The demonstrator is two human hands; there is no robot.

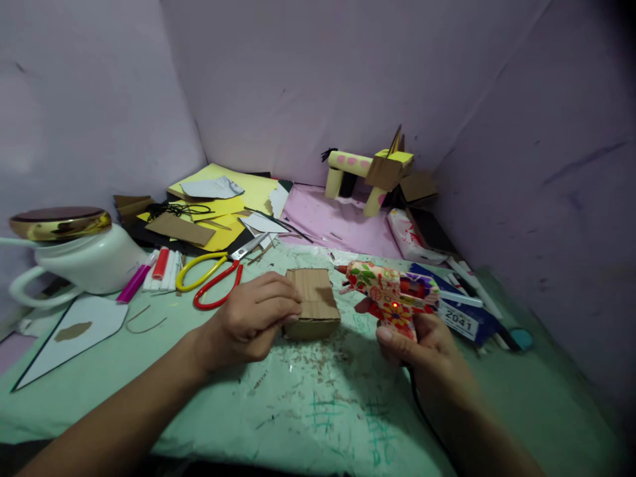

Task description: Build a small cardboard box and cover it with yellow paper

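A small brown cardboard box (315,298) sits at the middle of the green-covered table. My left hand (261,311) grips its left side, fingers curled over the edge. In my right hand (422,344) is a flower-patterned hot glue gun (392,295), with a small red light lit on its body. The gun's nozzle points left, just off the box's right side, apart from it. A black cord runs down from the grip. Scissors (218,275) with one yellow and one red handle lie open to the left of the box.
Markers (161,265) and a white teapot-like pot (94,258) with a gold lid stand at the left. Paper and cardboard scraps (181,228) lie behind. A yellow cardboard animal figure (352,162) stands at the back. A blue item marked 2041 (460,321) lies at the right.
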